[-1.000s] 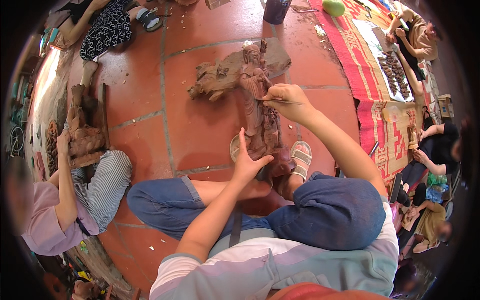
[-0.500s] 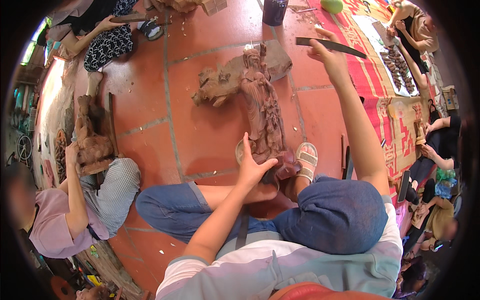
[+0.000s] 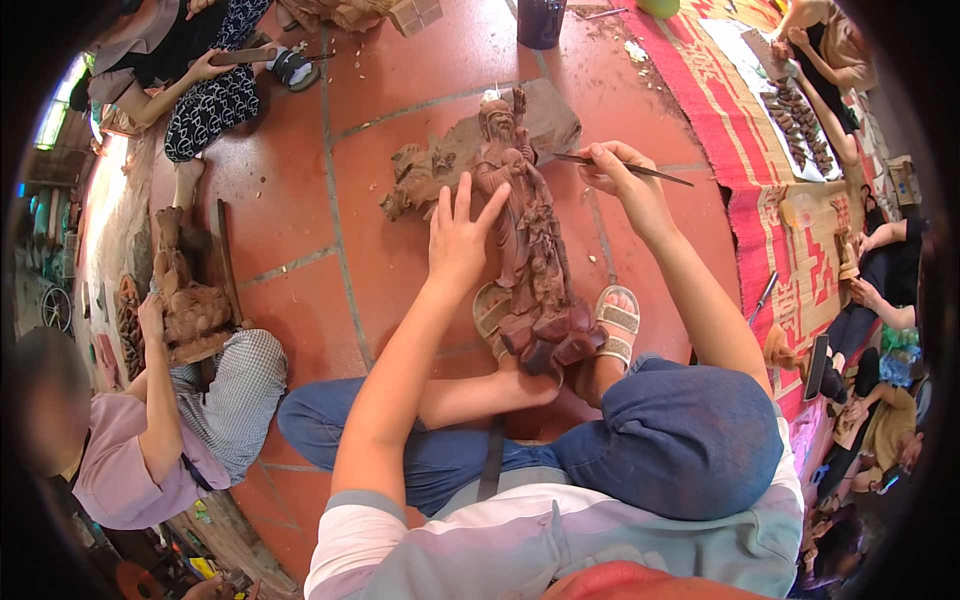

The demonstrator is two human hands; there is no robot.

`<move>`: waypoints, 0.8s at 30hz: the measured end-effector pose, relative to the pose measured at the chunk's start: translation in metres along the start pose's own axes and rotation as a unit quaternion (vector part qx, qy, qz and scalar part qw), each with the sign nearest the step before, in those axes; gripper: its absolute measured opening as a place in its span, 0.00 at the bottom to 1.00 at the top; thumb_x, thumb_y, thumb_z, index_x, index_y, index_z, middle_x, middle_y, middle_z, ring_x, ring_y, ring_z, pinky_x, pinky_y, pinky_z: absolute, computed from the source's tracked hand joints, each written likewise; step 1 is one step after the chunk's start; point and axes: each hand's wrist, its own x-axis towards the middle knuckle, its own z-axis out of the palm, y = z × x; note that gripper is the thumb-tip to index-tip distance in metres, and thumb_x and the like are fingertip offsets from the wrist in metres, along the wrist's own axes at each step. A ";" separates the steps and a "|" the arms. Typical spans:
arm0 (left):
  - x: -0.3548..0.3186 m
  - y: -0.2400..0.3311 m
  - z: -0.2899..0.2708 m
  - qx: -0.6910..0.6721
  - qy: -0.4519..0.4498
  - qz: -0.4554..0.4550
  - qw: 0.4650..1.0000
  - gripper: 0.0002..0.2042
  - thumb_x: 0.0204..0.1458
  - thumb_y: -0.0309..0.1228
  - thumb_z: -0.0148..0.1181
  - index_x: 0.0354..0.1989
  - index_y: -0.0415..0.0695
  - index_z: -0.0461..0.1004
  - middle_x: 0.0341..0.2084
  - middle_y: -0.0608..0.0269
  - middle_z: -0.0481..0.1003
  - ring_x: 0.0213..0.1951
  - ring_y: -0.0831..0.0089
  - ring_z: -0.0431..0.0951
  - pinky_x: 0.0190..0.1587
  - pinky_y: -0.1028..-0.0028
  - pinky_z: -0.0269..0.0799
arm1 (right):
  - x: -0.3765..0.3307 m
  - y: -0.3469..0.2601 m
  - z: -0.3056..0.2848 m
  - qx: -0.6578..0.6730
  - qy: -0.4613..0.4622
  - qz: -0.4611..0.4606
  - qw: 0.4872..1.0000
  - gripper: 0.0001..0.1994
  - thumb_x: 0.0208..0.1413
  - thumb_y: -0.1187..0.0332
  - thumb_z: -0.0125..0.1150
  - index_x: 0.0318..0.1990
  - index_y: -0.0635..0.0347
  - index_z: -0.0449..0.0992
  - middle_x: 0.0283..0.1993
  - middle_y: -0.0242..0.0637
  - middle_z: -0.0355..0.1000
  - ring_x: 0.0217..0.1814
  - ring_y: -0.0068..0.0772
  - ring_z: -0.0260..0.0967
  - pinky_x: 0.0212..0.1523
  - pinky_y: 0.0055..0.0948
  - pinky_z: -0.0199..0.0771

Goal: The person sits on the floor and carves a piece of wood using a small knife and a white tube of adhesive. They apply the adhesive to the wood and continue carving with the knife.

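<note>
A reddish-brown carved wooden statue (image 3: 520,225) of a bearded, robed figure lies lengthwise before me. Its upper part rests on a rough wooden block (image 3: 555,120), and its base lies between my sandalled feet. My left hand (image 3: 459,235) has its fingers spread at the statue's left side, near the chest; whether the fingertips touch the wood is hard to tell. On the other side, my right hand (image 3: 628,185) grips a thin, dark, flat tool (image 3: 668,177) that looks like a file. The tool's left end points toward the figure's upper body, a little apart from it.
A dark cylindrical container (image 3: 541,22) stands at the far side. The red patterned mat (image 3: 715,130) covers the right, with small carved pieces (image 3: 800,130) on white paper. A person at left holds another carving (image 3: 190,310). Reddish tiles (image 3: 290,300) form the floor.
My left hand has moved up from the statue's base to beside its chest. My right hand has brought the dark tool down and left, closer to the statue.
</note>
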 end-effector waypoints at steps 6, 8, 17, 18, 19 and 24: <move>-0.056 0.012 -0.005 -0.060 -0.045 0.091 0.993 0.34 0.44 0.18 0.51 0.61 0.65 0.63 0.64 0.50 0.53 0.59 0.43 0.61 0.57 0.56 0.64 | -0.011 0.011 -0.003 0.027 0.009 0.021 0.999 0.13 0.60 0.60 0.55 0.40 0.62 0.76 0.37 0.31 0.73 0.38 0.19 0.71 0.43 0.21 0.72; -0.071 0.012 -0.003 -0.105 -0.035 0.174 0.978 0.31 0.42 0.20 0.55 0.59 0.58 0.67 0.63 0.48 0.56 0.58 0.45 0.63 0.57 0.58 0.64 | -0.018 0.007 -0.007 0.028 0.008 0.024 0.999 0.12 0.61 0.62 0.55 0.40 0.62 0.75 0.38 0.32 0.73 0.39 0.20 0.71 0.45 0.23 0.73; -0.141 0.071 0.018 -0.469 -0.138 -0.207 0.847 0.64 0.33 0.51 0.74 0.68 0.35 0.29 0.64 0.32 0.47 0.67 0.45 0.48 0.67 0.61 0.46 | -0.068 0.016 -0.060 0.203 0.064 -0.022 0.977 0.14 0.63 0.63 0.49 0.49 0.62 0.71 0.53 0.37 0.68 0.52 0.36 0.69 0.56 0.39 0.71; -0.138 0.075 0.012 -0.470 -0.136 -0.223 0.843 0.64 0.33 0.50 0.74 0.68 0.38 0.28 0.64 0.31 0.48 0.66 0.44 0.49 0.66 0.60 0.48 | -0.076 0.026 -0.073 0.230 0.081 -0.041 0.969 0.14 0.63 0.62 0.48 0.50 0.62 0.70 0.54 0.38 0.67 0.52 0.39 0.69 0.57 0.40 0.70; -0.140 0.078 0.013 -0.460 -0.100 -0.220 0.854 0.63 0.32 0.48 0.74 0.68 0.41 0.29 0.63 0.31 0.49 0.66 0.44 0.51 0.66 0.59 0.49 | -0.082 0.028 -0.082 0.273 0.122 -0.029 0.954 0.14 0.63 0.63 0.49 0.50 0.62 0.70 0.55 0.38 0.66 0.54 0.39 0.68 0.58 0.41 0.69; -0.133 0.088 0.020 -0.387 -0.099 -0.325 0.857 0.58 0.33 0.45 0.73 0.68 0.38 0.37 0.60 0.33 0.56 0.62 0.45 0.58 0.63 0.60 0.55 | -0.136 0.037 -0.113 0.406 0.243 -0.033 0.881 0.14 0.61 0.65 0.52 0.50 0.65 0.70 0.53 0.39 0.69 0.51 0.39 0.70 0.57 0.41 0.72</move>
